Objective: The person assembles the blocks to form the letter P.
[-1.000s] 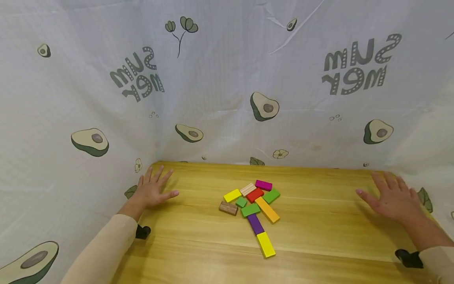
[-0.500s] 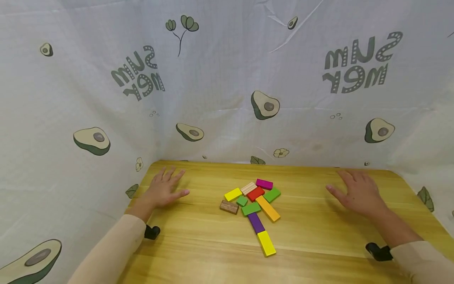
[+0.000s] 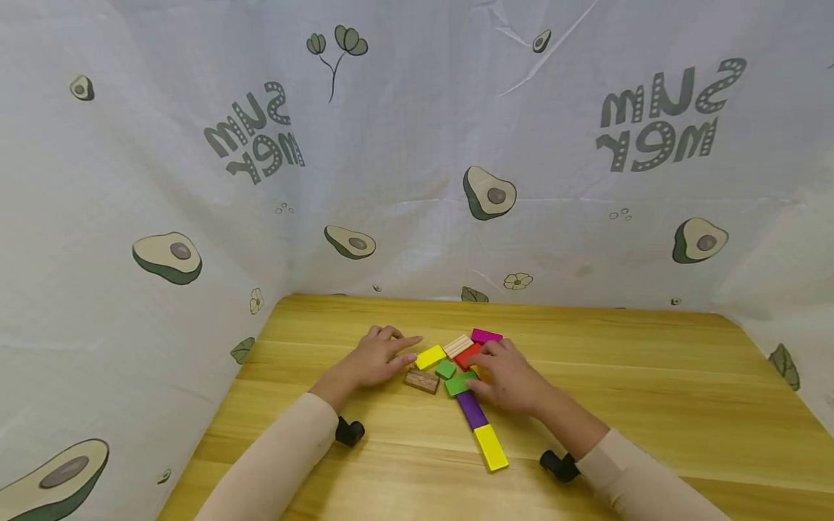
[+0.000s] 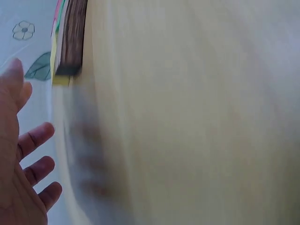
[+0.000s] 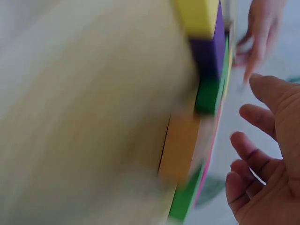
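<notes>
Flat coloured wooden blocks lie grouped on the table. My left hand [image 3: 378, 358] is beside the group's left edge, fingertips close to a yellow block [image 3: 430, 357] and a brown block [image 3: 422, 380]; its loosely bent fingers hold nothing. Over the group's right side hovers my right hand [image 3: 511, 378], fingers relaxed, near the red block [image 3: 466, 355] and a green block [image 3: 460, 384]. It hides most of an orange block, which shows in the right wrist view [image 5: 180, 147]. A purple block [image 3: 471, 410] and another yellow block [image 3: 491, 447] trail toward me.
A striped light-wood block [image 3: 458, 346], a magenta block [image 3: 485, 336] and a small green block [image 3: 446, 370] complete the cluster's far part. The wooden table [image 3: 625, 391] meets a white printed cloth [image 3: 404, 145] at the back and sides.
Both hands have moved inward from the table's sides to the blocks, the left one rightward, the right one leftward. Their spread fingers have become more bent. The blocks appear unmoved.
</notes>
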Motion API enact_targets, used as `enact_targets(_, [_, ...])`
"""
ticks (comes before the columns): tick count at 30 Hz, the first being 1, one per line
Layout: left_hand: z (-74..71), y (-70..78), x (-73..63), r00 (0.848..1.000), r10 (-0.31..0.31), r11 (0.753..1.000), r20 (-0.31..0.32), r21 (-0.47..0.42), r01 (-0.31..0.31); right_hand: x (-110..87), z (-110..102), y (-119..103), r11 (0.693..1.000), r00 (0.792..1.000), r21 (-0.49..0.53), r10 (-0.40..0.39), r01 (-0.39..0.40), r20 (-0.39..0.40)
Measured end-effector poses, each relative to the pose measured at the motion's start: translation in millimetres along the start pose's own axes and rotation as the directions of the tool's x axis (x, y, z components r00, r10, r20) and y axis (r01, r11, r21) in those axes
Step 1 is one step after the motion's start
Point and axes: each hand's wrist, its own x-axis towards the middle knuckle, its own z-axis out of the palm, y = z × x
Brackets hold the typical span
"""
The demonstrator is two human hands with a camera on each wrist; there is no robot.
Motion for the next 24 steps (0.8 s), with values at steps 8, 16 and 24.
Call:
enact_targets(8, [11.5, 11.0, 14.9, 1.000, -0.001, 0.999, -0.024, 0.044, 0.002, 21.9, 20.7, -38.0, 0.986, 0.987, -0.044, -0.157, 0.159, 0.027])
enact_targets(16, [6.6, 9.0, 16.6, 0.995, -0.044, 0.995, -0.094, 0.085, 0.052, 26.1, 28.2, -45.7, 0.993, 0.992, 0.022, -0.117, 0.116, 0.055])
enact_targets(24, [10.2, 7.5, 21.0, 0.990, -0.076, 0.994, -0.120, 0.070, 0.085, 32.8, 34.9, -49.6, 0.997, 0.992, 0.003, -0.073, 0.073, 0.102])
